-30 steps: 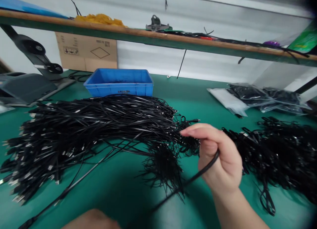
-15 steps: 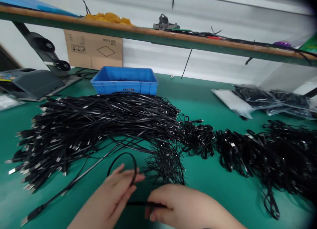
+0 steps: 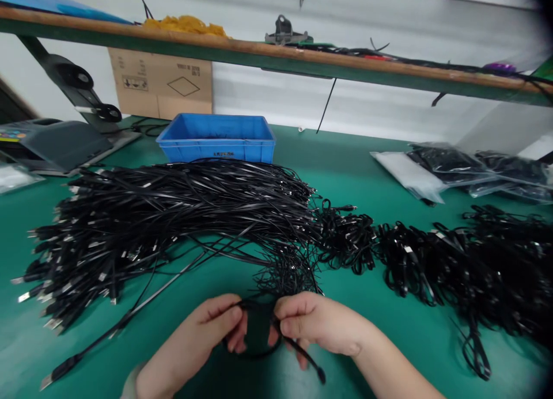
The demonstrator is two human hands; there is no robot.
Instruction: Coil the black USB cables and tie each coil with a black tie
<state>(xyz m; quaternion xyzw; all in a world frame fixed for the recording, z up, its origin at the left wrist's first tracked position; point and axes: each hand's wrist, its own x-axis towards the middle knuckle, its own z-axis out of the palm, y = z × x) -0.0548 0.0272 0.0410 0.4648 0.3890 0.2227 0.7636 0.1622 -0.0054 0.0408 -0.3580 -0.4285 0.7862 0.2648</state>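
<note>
Between my two hands a black USB cable (image 3: 259,356) is bent into a loop above the green table. My left hand (image 3: 220,324) pinches the loop's left side between thumb and fingers. On the other side my right hand (image 3: 309,324) grips the cable, and a short end with a dark connector (image 3: 320,375) sticks out below it. Just beyond my hands lies a heap of short black ties (image 3: 289,272). A large bundle of straight black USB cables (image 3: 194,206) spreads behind and to the left, with one cable (image 3: 103,338) lying apart in front.
Coiled cables (image 3: 432,261) pile up along the right. A blue bin (image 3: 216,148) stands behind the bundle, near a cardboard box (image 3: 162,85). Plastic bags (image 3: 458,168) lie at the back right, and a grey machine (image 3: 60,145) sits at the left. A shelf (image 3: 242,48) crosses overhead.
My left hand has gone from spread fingers inside the loop to pinching the cable. My right hand has risen slightly, and the loop now lies lower, between both hands.
</note>
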